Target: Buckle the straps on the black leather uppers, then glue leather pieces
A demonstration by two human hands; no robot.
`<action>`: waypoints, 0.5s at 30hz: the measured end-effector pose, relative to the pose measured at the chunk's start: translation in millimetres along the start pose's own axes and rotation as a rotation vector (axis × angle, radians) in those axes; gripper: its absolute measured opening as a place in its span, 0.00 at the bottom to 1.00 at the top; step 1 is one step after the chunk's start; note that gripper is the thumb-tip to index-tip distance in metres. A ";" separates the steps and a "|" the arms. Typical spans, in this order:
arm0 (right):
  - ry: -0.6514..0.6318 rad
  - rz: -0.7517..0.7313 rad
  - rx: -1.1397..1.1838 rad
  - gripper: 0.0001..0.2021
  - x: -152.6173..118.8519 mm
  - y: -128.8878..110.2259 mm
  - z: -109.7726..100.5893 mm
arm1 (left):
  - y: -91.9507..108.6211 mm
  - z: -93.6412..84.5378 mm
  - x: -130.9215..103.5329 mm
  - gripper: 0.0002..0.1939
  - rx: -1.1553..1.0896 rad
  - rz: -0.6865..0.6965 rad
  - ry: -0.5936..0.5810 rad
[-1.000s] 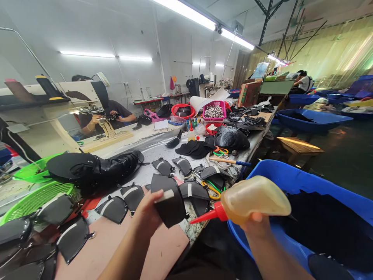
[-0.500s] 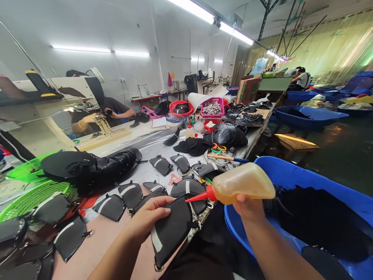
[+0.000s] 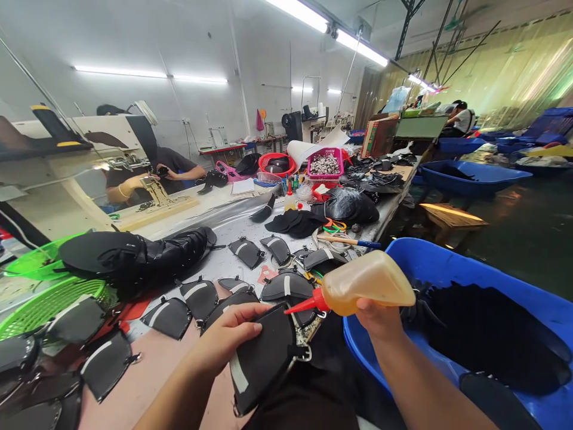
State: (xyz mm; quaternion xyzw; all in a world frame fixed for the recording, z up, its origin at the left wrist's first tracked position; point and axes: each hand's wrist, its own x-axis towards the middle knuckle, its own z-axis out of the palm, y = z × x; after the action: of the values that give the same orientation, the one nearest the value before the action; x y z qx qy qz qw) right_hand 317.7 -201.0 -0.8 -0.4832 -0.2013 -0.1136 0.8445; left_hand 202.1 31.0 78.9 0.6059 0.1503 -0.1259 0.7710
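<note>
My left hand pinches the upper edge of a dark grey padded piece, thumb on its face. That piece has black edging, a pale strip along its left side and a metal buckle on a black tab at its right. In my right hand a squeeze bottle of yellowish liquid lies tilted, its red nozzle pointing left. The nozzle tip is at the piece's upper right corner; whether it touches I cannot tell. Similar grey pieces with pale strips lie on the table around my left hand.
Right of the table stands a blue tub holding black pieces. A black bundle and a green basket are at left. Beyond lie a wooden-handled tool and a pink basket. A co-worker sits behind a sewing machine.
The padded piece has tilted slightly and its buckle shows more. The bottle has shifted a little left and down, its nozzle still at the corner. Both hands keep their grip.
</note>
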 end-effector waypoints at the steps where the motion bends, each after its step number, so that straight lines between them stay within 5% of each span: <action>1: 0.011 0.002 -0.006 0.24 0.0 0.9 -0.3 | 0.2 0.0 0.1 0.13 -0.001 -0.004 -0.013; 15: -0.059 0.015 0.019 0.16 -9.5 2.1 -6.9 | -0.3 -0.1 2.8 0.18 -0.098 0.017 0.117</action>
State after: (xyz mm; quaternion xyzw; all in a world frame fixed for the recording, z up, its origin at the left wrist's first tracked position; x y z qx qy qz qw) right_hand 311.6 -206.0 -9.8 -0.4798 -0.2237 -0.0910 0.8435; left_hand 204.5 31.1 77.5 0.5750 0.1957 -0.0761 0.7908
